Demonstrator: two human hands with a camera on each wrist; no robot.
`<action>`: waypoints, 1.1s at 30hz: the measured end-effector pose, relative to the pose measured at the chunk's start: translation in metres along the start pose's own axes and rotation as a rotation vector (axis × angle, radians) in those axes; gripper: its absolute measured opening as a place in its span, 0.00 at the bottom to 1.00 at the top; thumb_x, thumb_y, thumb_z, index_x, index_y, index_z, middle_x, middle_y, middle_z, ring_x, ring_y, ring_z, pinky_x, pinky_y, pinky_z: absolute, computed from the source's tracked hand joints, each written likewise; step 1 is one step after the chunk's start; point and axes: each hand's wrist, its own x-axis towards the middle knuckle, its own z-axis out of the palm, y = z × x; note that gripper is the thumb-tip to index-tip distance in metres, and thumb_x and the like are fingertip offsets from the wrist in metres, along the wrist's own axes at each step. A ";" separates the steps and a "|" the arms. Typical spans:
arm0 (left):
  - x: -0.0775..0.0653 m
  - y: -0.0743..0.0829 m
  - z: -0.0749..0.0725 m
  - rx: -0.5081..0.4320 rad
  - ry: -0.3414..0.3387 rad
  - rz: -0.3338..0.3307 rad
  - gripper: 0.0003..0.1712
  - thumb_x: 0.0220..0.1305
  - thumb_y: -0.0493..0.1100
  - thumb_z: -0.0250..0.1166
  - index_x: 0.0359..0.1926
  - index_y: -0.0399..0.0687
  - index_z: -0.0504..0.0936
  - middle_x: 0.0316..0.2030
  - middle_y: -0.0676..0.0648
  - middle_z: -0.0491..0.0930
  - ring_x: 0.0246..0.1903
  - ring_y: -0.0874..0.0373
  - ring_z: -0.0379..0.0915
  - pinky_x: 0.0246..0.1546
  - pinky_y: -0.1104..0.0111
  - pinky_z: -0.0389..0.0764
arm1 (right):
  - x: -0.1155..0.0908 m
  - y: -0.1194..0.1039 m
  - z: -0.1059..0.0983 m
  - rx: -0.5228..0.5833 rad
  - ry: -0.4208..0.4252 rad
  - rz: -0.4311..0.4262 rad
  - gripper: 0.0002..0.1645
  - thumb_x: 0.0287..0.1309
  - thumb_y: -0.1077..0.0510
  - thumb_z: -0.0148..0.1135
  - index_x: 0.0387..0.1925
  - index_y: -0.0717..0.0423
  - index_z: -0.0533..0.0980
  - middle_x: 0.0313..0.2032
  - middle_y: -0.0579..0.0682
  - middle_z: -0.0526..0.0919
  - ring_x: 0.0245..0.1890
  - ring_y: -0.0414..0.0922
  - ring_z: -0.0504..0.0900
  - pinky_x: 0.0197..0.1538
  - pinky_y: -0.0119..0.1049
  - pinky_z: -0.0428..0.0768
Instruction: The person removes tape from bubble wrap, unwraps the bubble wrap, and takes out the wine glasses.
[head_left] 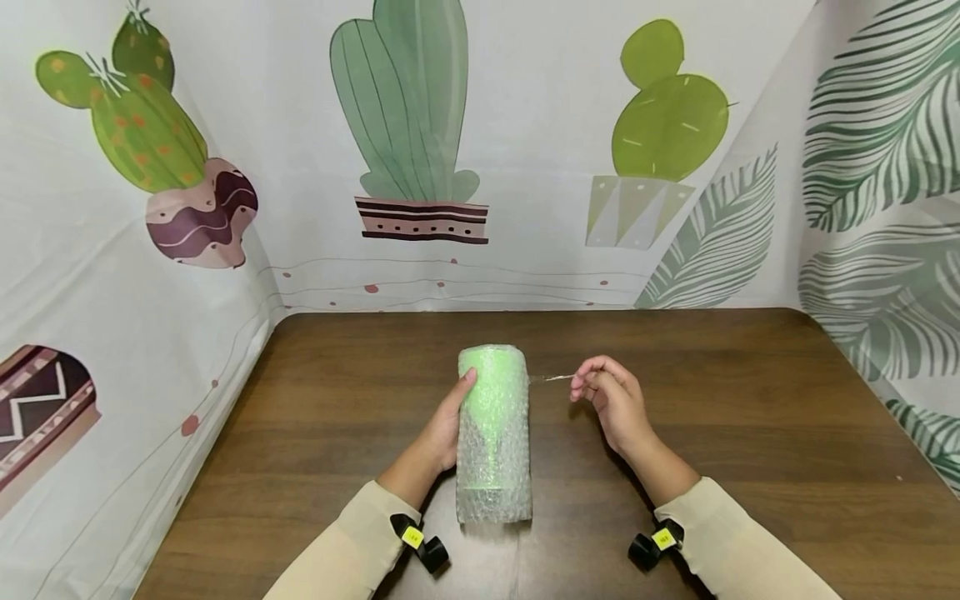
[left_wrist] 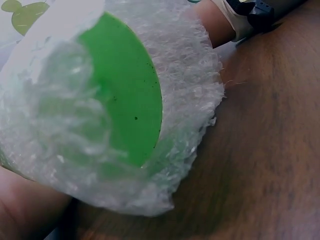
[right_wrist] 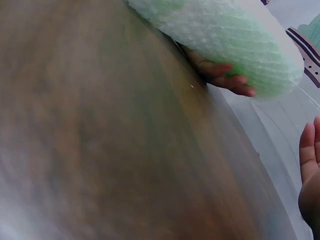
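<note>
Head view.
- 1 bundle (head_left: 493,446), green inside, bubble wrap outside; lower middle of the frame, on the bench (head_left: 315,467), its long side running up and down the frame.
- 1 left hand (head_left: 452,417), clamped on the bundle's left side, thumb laid over the front near the upper end.
- 1 right hand (head_left: 613,402), right of centre, well apart from the bundle; thumb and fingertips together, pinching the end of a strip.
- 1 strip (head_left: 551,378), clear and thin, stretched between the bundle's upper right side and the right hand.
- 2 sleeves, cream, entering from the lower edge: left sleeve (head_left: 341,546), right sleeve (head_left: 738,542); a small black device with a yellow label near each cuff.
- 1 cloth (head_left: 540,150), white, behind the bench and at both sides; printed with 3 potted cacti across the top and large leaves at right.

Left wrist view.
- Bundle, close up, filling the left and middle; smooth green surface (left_wrist: 132,100) with dark specks showing within loose wrap.
- Skin at the lower left edge; a wrist with cuff and black device at the upper right. Brown bench at right.

Right wrist view.
- Bundle at upper right, tilted; curled fingers (right_wrist: 227,80) against its underside.
- Right hand cut off by the right edge; its grip cannot be told here.
- Bench, blurred, across the left and middle.
</note>
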 end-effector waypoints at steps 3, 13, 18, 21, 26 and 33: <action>0.000 -0.001 0.000 -0.003 0.004 0.008 0.38 0.70 0.74 0.39 0.58 0.49 0.68 0.40 0.55 0.81 0.39 0.63 0.80 0.45 0.67 0.82 | 0.001 -0.003 0.001 0.032 -0.007 0.011 0.17 0.68 0.70 0.38 0.32 0.63 0.74 0.26 0.49 0.81 0.26 0.43 0.80 0.34 0.33 0.82; 0.001 0.000 0.001 0.027 0.019 0.019 0.37 0.71 0.73 0.38 0.58 0.48 0.68 0.39 0.55 0.82 0.39 0.63 0.80 0.44 0.67 0.82 | 0.003 -0.012 0.002 0.008 -0.003 0.066 0.14 0.71 0.68 0.44 0.30 0.55 0.72 0.23 0.45 0.75 0.25 0.40 0.72 0.32 0.30 0.74; 0.001 0.000 0.001 0.040 0.013 0.019 0.37 0.71 0.74 0.38 0.58 0.49 0.68 0.40 0.55 0.81 0.39 0.63 0.80 0.45 0.68 0.82 | 0.005 -0.012 -0.001 -0.184 -0.082 0.071 0.11 0.69 0.69 0.55 0.31 0.55 0.66 0.21 0.43 0.71 0.23 0.39 0.71 0.30 0.30 0.73; 0.001 0.001 0.000 0.045 0.010 0.020 0.38 0.70 0.74 0.39 0.58 0.49 0.68 0.39 0.55 0.81 0.39 0.63 0.80 0.44 0.67 0.82 | 0.006 -0.015 -0.002 -0.292 -0.170 0.068 0.03 0.70 0.69 0.53 0.41 0.62 0.68 0.24 0.47 0.77 0.24 0.39 0.76 0.30 0.31 0.77; 0.001 0.001 -0.001 0.054 0.018 0.013 0.40 0.70 0.75 0.40 0.59 0.47 0.68 0.39 0.55 0.81 0.39 0.62 0.80 0.45 0.66 0.82 | 0.007 -0.017 -0.001 -0.434 -0.358 0.121 0.17 0.75 0.68 0.45 0.59 0.73 0.68 0.40 0.69 0.82 0.26 0.38 0.78 0.29 0.31 0.77; 0.000 -0.002 0.000 0.079 0.009 0.034 0.40 0.73 0.70 0.41 0.71 0.47 0.58 0.41 0.53 0.80 0.39 0.62 0.80 0.45 0.66 0.82 | 0.003 -0.018 0.007 -0.575 -0.352 0.180 0.20 0.68 0.73 0.36 0.46 0.71 0.77 0.32 0.58 0.74 0.26 0.37 0.67 0.29 0.30 0.67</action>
